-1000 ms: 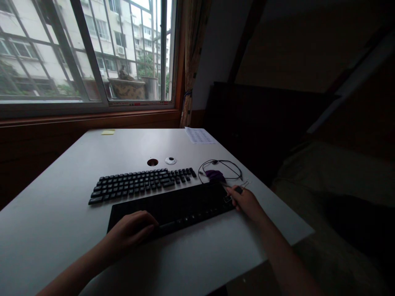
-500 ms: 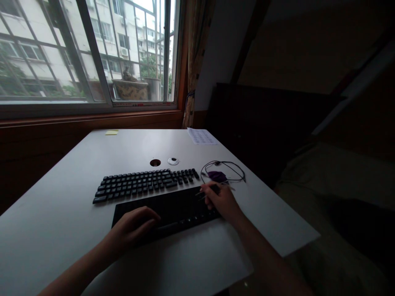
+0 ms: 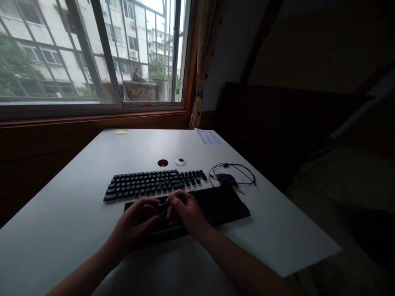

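Observation:
A black keyboard lies on the white desk under both of my hands, and most of its key area looks bare and dark. My right hand is closed around a thin wire tool that looks like a keycap puller, its two prongs pointing left. Beside those prongs, my left hand is curved over the keyboard's left part, thumb and fingers apart. Whether its fingertips touch the prongs or a small key is too dark to tell. Behind the keyboard, loose black keycaps stand in rows in a keyboard layout.
A coiled black cable and a purple cloth-like item lie at the right. Farther back are a round desk hole, its white cover, printed paper and yellow sticky notes. The desk's right edge slopes away.
My right hand has moved left with the keycap puller, from the keyboard's right part to beside my left hand. My left fingers have lifted and curled toward the prongs. The view has shifted slightly.

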The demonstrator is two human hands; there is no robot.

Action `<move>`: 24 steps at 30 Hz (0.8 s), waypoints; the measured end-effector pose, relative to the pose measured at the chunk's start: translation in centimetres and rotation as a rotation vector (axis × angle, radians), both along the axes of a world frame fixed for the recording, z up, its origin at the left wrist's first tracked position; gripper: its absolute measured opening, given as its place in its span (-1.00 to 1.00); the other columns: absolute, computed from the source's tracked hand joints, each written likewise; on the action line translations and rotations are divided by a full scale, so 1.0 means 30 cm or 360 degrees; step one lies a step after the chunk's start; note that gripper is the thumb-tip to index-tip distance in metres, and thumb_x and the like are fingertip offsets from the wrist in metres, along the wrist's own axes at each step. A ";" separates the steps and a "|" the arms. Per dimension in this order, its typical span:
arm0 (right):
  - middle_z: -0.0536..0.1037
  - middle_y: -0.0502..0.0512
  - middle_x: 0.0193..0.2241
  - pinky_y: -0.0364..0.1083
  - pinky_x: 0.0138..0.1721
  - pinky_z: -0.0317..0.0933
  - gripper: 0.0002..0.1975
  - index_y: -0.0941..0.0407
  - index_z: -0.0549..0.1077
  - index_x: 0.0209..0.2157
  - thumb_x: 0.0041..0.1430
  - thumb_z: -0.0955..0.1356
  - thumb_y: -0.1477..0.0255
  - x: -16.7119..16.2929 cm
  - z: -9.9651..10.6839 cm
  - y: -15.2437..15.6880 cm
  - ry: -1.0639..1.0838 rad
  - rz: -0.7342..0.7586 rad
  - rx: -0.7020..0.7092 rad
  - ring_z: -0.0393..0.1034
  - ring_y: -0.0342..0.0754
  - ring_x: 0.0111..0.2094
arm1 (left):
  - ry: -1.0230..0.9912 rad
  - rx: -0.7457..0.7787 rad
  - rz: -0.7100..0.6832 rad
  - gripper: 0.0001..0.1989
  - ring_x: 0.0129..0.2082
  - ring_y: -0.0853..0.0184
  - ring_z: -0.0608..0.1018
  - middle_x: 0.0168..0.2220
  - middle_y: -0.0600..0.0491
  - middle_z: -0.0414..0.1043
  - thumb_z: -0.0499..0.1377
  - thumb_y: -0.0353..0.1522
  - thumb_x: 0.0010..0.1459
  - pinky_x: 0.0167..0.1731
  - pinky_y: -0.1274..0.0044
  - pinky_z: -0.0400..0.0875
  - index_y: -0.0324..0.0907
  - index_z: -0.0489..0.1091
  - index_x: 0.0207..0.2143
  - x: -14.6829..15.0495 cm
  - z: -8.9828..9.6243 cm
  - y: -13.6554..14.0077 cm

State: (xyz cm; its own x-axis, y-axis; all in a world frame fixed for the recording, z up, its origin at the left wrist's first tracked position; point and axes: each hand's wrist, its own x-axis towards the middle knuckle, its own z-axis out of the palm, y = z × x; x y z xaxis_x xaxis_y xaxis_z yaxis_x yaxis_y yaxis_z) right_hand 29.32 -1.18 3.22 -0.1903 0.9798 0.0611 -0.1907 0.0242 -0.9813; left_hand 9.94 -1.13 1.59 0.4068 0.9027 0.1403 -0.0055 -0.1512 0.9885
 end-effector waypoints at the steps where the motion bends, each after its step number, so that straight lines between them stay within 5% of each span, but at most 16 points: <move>1: 0.48 -0.09 -0.66 -0.23 -0.65 0.18 -0.67 0.11 0.37 -0.33 0.18 0.35 0.11 -0.005 -0.006 -0.004 0.0027 0.0003 -0.0027 0.33 -0.18 -0.70 | 0.0008 0.0020 0.0003 -0.69 -0.26 0.27 0.59 -0.29 0.02 0.54 0.28 -0.29 0.15 -0.26 0.48 0.48 -0.15 0.35 -0.08 0.001 0.000 -0.001; 8: 0.48 -0.10 -0.65 -0.21 -0.59 0.23 -0.66 0.10 0.35 -0.32 0.16 0.38 0.10 -0.015 -0.043 -0.019 0.0038 -0.0060 -0.0025 0.36 -0.17 -0.66 | 0.0205 0.0241 0.0146 -0.78 -0.27 0.26 0.57 -0.28 0.01 0.47 0.28 -0.28 0.13 -0.28 0.47 0.49 -0.18 0.43 -0.20 0.002 0.008 -0.005; 24: 0.46 -0.07 -0.61 -0.20 -0.49 0.22 -0.71 0.08 0.41 -0.42 0.28 0.30 0.18 -0.017 -0.036 -0.061 -0.0704 -0.0248 0.0479 0.36 -0.17 -0.57 | -0.0015 -0.0287 0.0075 -0.58 -0.11 0.19 0.57 -0.15 -0.03 0.52 0.36 -0.30 0.03 -0.10 0.39 0.48 -0.14 0.35 -0.07 0.000 0.005 0.005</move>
